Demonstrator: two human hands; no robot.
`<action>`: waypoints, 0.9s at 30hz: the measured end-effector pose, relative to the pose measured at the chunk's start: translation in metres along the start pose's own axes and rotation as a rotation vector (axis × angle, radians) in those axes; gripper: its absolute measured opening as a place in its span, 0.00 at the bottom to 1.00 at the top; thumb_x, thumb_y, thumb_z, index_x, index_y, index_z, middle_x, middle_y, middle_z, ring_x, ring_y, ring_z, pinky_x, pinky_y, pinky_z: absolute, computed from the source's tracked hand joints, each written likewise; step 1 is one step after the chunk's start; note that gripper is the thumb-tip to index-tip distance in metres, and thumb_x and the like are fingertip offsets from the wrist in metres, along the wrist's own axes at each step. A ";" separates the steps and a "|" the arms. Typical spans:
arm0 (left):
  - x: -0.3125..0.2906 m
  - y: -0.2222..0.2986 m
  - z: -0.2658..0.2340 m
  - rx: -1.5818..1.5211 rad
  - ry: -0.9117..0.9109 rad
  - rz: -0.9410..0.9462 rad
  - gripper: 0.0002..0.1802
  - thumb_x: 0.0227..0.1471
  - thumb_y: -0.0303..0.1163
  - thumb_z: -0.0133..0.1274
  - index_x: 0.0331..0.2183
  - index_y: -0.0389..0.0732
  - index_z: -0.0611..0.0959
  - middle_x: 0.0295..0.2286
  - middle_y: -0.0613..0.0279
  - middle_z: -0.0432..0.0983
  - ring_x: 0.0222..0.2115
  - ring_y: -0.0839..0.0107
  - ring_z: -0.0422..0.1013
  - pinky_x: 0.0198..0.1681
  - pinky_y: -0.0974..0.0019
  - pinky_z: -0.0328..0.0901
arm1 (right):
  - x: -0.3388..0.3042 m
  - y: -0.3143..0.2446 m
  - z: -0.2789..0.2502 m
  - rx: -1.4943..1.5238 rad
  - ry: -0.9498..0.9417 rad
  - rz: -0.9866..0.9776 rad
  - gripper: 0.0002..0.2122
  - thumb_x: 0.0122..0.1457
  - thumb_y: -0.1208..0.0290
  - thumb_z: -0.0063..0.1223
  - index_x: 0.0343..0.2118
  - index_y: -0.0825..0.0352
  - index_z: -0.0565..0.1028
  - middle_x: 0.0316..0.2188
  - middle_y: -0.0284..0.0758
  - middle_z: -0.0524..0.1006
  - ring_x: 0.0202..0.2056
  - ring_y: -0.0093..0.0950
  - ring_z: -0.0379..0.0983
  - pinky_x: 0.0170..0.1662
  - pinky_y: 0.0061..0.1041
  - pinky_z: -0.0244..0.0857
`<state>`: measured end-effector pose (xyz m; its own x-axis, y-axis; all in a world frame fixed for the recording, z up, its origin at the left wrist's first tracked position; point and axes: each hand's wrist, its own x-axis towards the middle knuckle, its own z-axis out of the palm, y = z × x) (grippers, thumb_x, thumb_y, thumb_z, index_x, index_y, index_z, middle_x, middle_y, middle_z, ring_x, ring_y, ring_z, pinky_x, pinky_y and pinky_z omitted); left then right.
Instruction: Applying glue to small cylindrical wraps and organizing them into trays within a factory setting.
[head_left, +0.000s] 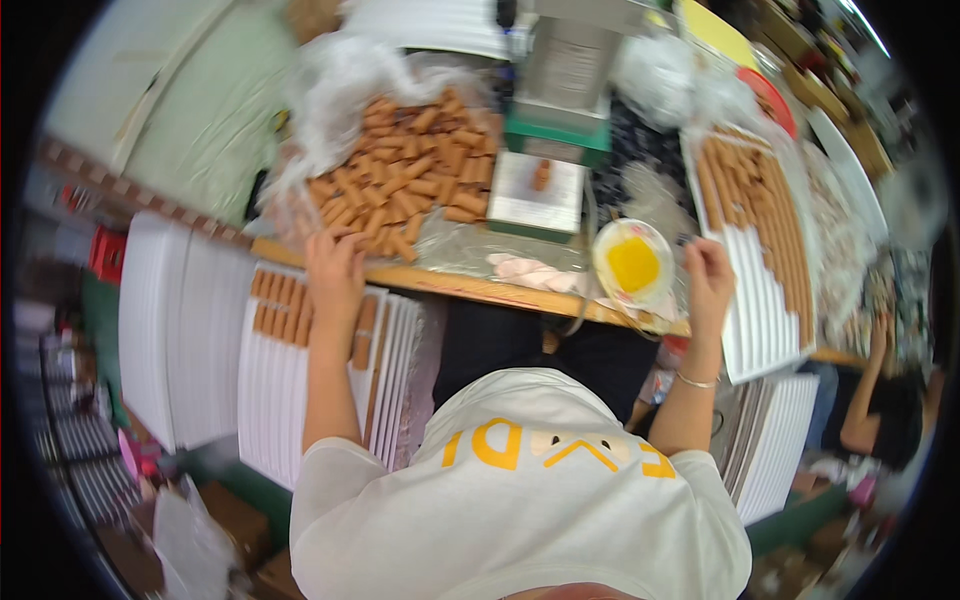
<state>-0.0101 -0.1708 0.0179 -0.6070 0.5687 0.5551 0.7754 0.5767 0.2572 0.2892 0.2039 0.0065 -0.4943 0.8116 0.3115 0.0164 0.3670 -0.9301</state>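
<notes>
while the left grip (335, 262) is at the near edge of the heap of brown pieces (400, 185), i can't tell whether its fingers have closed on one or only touch. the right grip (708, 270) is between the white dish (602, 262) and the right-hand ribbed tray (745, 300), fingertips drawn together; whether something small is pinched there, i can't make out. the heap lies loose close to the front of the desk (480, 284), so a careless drag could, i think, tip a piece over the edge. clear plastic (450, 245) lies beside it; a tug there might shift pieces too. the dish, holding a yellow block (633, 263), sits near the edge, and a low swing of the right forearm could knock it. one piece (541, 176) sits on the machine (556, 135), where a jolt might move it.
</notes>
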 end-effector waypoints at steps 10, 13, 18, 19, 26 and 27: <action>0.026 0.028 0.007 -0.213 -0.123 -0.043 0.15 0.41 0.19 0.61 0.36 0.37 0.82 0.37 0.58 0.77 0.40 0.61 0.72 0.43 0.63 0.67 | -0.019 -0.013 0.026 -0.668 -0.140 -0.448 0.06 0.44 0.73 0.63 0.27 0.60 0.78 0.36 0.31 0.76 0.42 0.34 0.69 0.43 0.35 0.57; 0.028 0.071 0.026 -0.736 -0.278 -0.298 0.15 0.43 0.20 0.61 0.38 0.37 0.82 0.34 0.61 0.79 0.36 0.69 0.75 0.38 0.69 0.69 | -0.017 -0.002 0.039 -0.778 -0.234 -0.510 0.06 0.44 0.75 0.63 0.27 0.61 0.78 0.36 0.31 0.76 0.41 0.34 0.69 0.44 0.34 0.58; 0.046 0.151 0.074 -0.939 -0.460 -0.093 0.16 0.43 0.21 0.62 0.39 0.39 0.83 0.34 0.62 0.80 0.33 0.74 0.75 0.35 0.74 0.69 | -0.013 -0.022 0.033 -0.776 -0.208 -0.444 0.06 0.44 0.76 0.63 0.26 0.64 0.77 0.37 0.33 0.75 0.41 0.35 0.69 0.45 0.33 0.59; 0.049 0.160 0.078 -0.959 -0.480 -0.095 0.16 0.43 0.21 0.63 0.39 0.39 0.84 0.33 0.63 0.79 0.32 0.74 0.75 0.34 0.74 0.69 | -0.010 -0.028 0.036 -0.563 -0.174 -0.417 0.06 0.44 0.75 0.63 0.26 0.63 0.77 0.37 0.33 0.75 0.41 0.35 0.69 0.44 0.34 0.60; 0.052 0.198 0.096 -1.023 -0.519 0.008 0.17 0.40 0.23 0.65 0.37 0.39 0.84 0.30 0.63 0.79 0.27 0.75 0.72 0.29 0.73 0.67 | -0.015 -0.067 0.047 -0.335 -0.189 -0.453 0.06 0.46 0.75 0.63 0.27 0.62 0.76 0.39 0.33 0.74 0.42 0.35 0.69 0.45 0.35 0.59; 0.050 0.202 0.102 -1.015 -0.505 0.032 0.17 0.40 0.23 0.65 0.37 0.39 0.84 0.30 0.63 0.78 0.26 0.75 0.72 0.29 0.74 0.67 | -0.015 -0.064 0.047 -0.452 -0.224 -0.480 0.06 0.46 0.74 0.63 0.28 0.61 0.76 0.39 0.33 0.74 0.42 0.35 0.69 0.47 0.35 0.58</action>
<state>0.0985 0.0342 0.0175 -0.4065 0.8789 0.2495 0.4350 -0.0539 0.8988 0.2549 0.1472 0.0520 -0.7045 0.4168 0.5745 0.0879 0.8544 -0.5121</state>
